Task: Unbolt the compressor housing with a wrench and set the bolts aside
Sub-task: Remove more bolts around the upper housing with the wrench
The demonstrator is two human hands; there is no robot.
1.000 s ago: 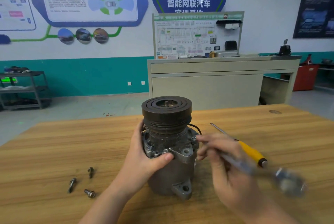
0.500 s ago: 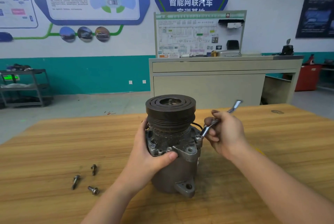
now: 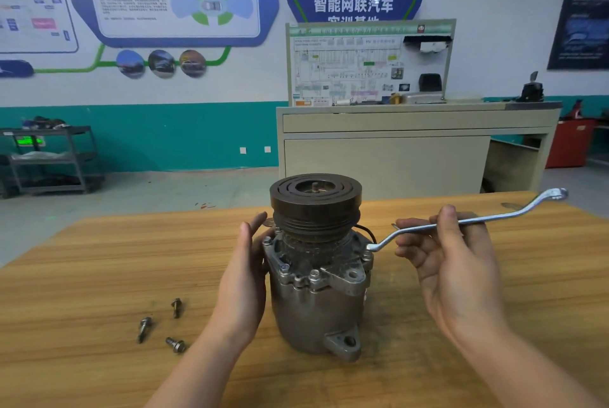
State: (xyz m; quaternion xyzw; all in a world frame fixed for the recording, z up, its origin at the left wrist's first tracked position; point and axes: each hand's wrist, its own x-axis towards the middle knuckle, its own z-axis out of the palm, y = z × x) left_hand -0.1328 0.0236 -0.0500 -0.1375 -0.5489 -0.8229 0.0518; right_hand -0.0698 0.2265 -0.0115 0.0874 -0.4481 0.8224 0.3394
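A grey compressor (image 3: 314,305) stands upright on the wooden table (image 3: 99,259), its dark pulley (image 3: 315,200) on top. My left hand (image 3: 245,276) lies flat against its left side, fingers apart. My right hand (image 3: 451,262) pinches the shaft of a silver ring wrench (image 3: 468,221). The wrench's near end sits on a bolt (image 3: 367,254) at the right of the housing flange, and its far end points up and right. Several bolts (image 3: 314,274) remain in the flange's front. Three loose bolts (image 3: 158,325) lie on the table to the left.
A beige workbench (image 3: 412,150) with a wiring display board (image 3: 369,65) stands beyond the table. A dark shelf cart (image 3: 49,160) stands at the far left, and a red cabinet (image 3: 570,144) at the far right. The table's far edge runs just behind the compressor.
My right hand swung the wrench handle out to the right, its near end staying on the flange bolt. My left thumb came off the housing's front and the hand opened flat.
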